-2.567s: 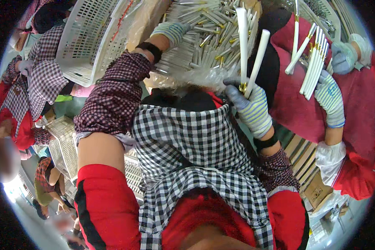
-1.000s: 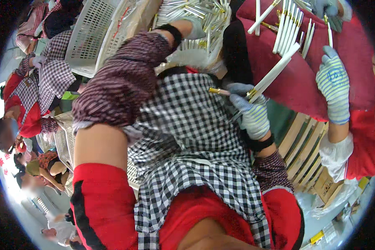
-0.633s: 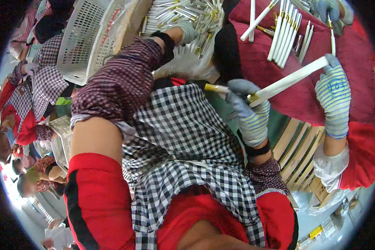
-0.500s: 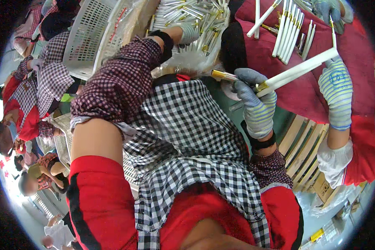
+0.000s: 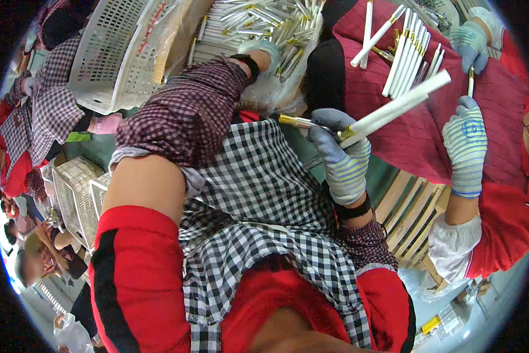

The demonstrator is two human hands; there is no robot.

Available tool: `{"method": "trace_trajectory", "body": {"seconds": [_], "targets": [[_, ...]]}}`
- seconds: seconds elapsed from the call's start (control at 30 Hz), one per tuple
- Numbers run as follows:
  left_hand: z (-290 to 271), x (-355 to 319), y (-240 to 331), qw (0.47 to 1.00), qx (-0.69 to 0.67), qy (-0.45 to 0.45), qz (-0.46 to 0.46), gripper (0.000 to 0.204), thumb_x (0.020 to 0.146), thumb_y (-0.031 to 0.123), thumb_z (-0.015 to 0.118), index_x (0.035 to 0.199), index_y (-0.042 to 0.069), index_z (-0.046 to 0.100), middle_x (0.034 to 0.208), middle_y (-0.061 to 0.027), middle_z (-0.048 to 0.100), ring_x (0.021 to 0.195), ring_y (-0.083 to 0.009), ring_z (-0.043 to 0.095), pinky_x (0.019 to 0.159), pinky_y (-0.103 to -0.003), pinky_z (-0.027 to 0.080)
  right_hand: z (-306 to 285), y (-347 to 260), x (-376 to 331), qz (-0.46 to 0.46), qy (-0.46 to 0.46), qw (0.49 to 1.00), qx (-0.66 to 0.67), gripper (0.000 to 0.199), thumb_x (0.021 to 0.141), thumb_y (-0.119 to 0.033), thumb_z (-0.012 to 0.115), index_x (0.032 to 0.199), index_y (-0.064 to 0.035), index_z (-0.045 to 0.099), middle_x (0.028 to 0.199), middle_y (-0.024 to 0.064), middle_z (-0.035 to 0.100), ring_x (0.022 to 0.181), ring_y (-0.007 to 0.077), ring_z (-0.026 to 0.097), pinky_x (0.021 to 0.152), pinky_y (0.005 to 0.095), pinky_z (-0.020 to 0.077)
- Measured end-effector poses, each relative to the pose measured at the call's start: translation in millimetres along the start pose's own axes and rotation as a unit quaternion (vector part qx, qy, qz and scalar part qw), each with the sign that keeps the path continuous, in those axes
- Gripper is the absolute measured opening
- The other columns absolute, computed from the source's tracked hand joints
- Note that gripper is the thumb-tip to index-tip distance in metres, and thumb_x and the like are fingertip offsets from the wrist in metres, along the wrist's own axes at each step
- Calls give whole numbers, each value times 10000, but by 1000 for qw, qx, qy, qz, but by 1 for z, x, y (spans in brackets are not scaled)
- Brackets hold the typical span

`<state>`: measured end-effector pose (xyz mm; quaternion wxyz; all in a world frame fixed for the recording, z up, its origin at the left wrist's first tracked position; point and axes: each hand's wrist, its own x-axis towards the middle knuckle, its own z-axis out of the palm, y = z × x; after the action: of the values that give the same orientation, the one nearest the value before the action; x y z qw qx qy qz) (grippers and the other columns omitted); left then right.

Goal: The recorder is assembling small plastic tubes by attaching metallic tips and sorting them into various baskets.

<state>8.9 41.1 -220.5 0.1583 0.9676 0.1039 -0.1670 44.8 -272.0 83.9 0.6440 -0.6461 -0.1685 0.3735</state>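
Observation:
My left hand (image 5: pixel 259 54), in a striped glove, reaches into a heap of slim white sticks with gold bands (image 5: pixel 241 20) in a plastic-lined bin; its fingers are hidden, so its grip cannot be told. My right hand (image 5: pixel 345 167), in a grey-palmed striped glove, is closed round a few thick white sticks with gold collars (image 5: pixel 394 112), which point up to the right. From the same hand a gold-ended slim piece (image 5: pixel 296 121) sticks out to the left, and a clear thin end shows below it.
At right, a co-worker's gloved hands (image 5: pixel 467 141) hold a thin gold-and-white stick (image 5: pixel 471 82). Several white sticks (image 5: pixel 406 56) lie on dark red cloth (image 5: pixel 405 138). A white perforated crate (image 5: pixel 108 53) stands left of the bin; wooden slats (image 5: pixel 408 206) are at lower right.
The view has shifted. My right hand and its white sticks have moved left, away from the co-worker's hands. My left hand is still at the heap.

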Motion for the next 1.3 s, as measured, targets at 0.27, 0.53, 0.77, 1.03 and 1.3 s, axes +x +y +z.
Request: {"method": "trace_trajectory", "body": {"seconds": [0.27,0.53,0.77,1.03,1.3], "targets": [[-266,-141,128,993,-38,104,36,274,884,193,531,1083,6,559,936,-192,624,841,-311,606,746,-359,470,-37,-31,11,-79,142,987,-14,209,815,-96,662,1011,-27,635,799,15,617,665,72,559,575,199,442],[-277,-253,171,952,-164,231,114,238,900,183,553,1052,8,609,853,-151,649,774,-273,637,689,-333,495,-10,-50,2,-275,57,953,-116,174,762,-44,696,928,-21,652,901,48,630,775,119,572,660,260,459],[-272,-315,161,927,-360,94,-36,298,907,271,542,1050,21,619,853,-91,652,808,-197,617,727,-309,472,24,-61,-5,-511,-90,761,-388,342,710,-140,671,1049,-105,636,933,102,613,848,280,597,719,364,494],[-233,-339,166,970,24,239,23,181,819,193,561,935,60,600,722,-133,603,664,-301,608,581,-357,464,36,-50,-15,-505,-146,732,-432,353,809,-320,652,997,-22,636,858,125,635,745,246,623,651,305,493],[-253,-324,169,891,263,339,146,231,713,197,600,916,84,597,786,-58,619,679,-242,611,551,-355,479,41,-46,-24,-60,-181,949,-251,345,835,-250,639,1054,14,602,771,164,639,689,222,624,651,303,481]]}}
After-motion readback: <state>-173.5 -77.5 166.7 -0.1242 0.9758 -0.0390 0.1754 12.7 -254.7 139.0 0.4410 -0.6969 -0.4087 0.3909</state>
